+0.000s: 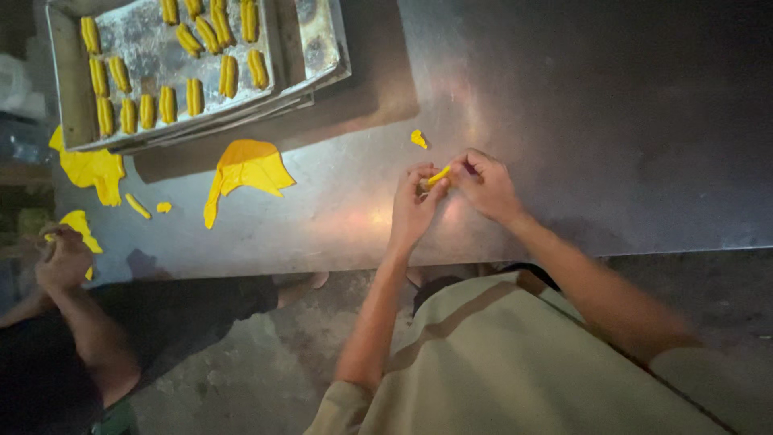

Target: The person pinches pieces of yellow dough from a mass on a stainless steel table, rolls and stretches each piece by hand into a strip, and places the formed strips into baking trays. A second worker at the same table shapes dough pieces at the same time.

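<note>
Both my hands meet over the steel table (pixel 580 121), pinching one small strip of yellow dough (pixel 439 175) between them. My left hand (pixel 415 205) grips its near end with curled fingers. My right hand (pixel 485 185) holds the far end between thumb and forefinger. A small scrap of yellow dough (pixel 419 138) lies on the table just beyond my hands.
A metal baking tray (pixel 71 89) at the far left holds several rolled yellow dough pieces (pixel 193 95). Flat yellow dough sheets (pixel 245 167) (pixel 90 171) lie below it with small bits (pixel 137 205). Another person's hand (pixel 63 258) holds dough at the left edge.
</note>
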{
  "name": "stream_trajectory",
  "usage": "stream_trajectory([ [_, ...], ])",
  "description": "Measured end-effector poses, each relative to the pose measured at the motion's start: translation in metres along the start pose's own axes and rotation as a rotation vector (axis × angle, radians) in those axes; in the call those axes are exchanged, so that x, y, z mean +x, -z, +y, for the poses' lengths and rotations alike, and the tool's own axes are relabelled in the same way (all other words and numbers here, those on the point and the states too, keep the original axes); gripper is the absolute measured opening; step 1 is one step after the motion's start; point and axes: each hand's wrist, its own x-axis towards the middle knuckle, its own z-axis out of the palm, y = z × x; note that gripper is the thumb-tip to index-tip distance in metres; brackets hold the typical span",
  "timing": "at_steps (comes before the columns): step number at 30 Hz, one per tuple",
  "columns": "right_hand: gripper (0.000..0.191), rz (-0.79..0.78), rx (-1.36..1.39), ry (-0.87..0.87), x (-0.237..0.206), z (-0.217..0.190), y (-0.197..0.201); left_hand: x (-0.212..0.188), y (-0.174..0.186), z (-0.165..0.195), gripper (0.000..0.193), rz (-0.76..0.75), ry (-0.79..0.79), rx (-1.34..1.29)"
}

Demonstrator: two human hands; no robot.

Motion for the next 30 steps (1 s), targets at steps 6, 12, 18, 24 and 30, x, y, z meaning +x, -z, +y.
stream_trajectory([
  [6, 0.039, 0.121, -0.330, -0.177, 0.006, 0.020, -0.026, -0.007, 0.011, -0.018, 0.013, -0.308, 0.173, -0.200],
  [12, 0.060, -0.082, 0.086, -0.382, 0.010, 0.030, -0.029, -0.004, 0.056, -0.014, 0.019, -0.217, 0.387, -0.451],
  [18, 0.045, -0.152, 0.603, -0.686, -0.020, 0.012, -0.058, -0.011, 0.074, -0.018, 0.040, -0.216, 0.356, -0.596],
  [24, 0.026, -0.029, -0.205, -0.281, -0.041, -0.007, -0.067, -0.026, 0.091, -0.026, 0.045, -0.342, 0.140, -0.217],
  [30, 0.025, -0.277, 0.054, -0.220, -0.028, 0.000, -0.045, -0.018, 0.084, -0.021, 0.043, -0.353, 0.357, -0.480],
])
